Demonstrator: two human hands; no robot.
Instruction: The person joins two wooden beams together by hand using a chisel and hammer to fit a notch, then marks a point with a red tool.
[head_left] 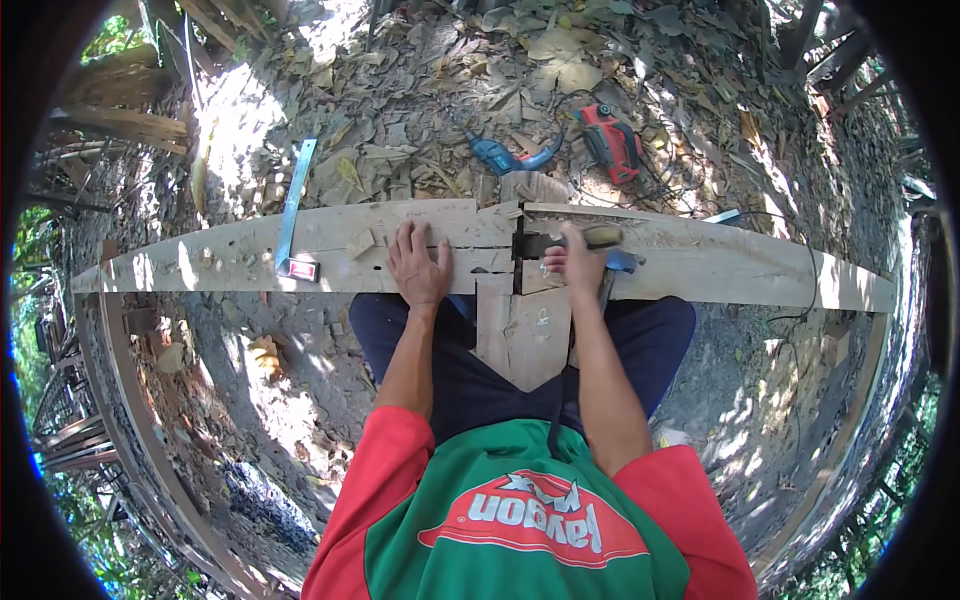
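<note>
A long pale plank [215, 240] lies across in front of me. Fingers spread, my left hand [418, 265] presses flat on it, left of the joint. My right hand [580, 262] closes around a hand tool with a yellowish handle [603, 237]. Its dark, flat blade [538, 246] reaches left to a dark slot in the wood; I cannot tell the tool's exact kind. Crossing the plank there is a shorter wooden piece [525, 330] with a pointed near end, between my legs. Beside my right hand sits a blue object [622, 261], partly hidden.
A try square [294, 205] lies over the plank at left. Beyond the plank, a blue drill [497, 156] and a red power tool [612, 145] rest on leafy ground. A dark cable [812, 265] crosses the plank at right. A wood scrap [360, 243] lies near my left hand.
</note>
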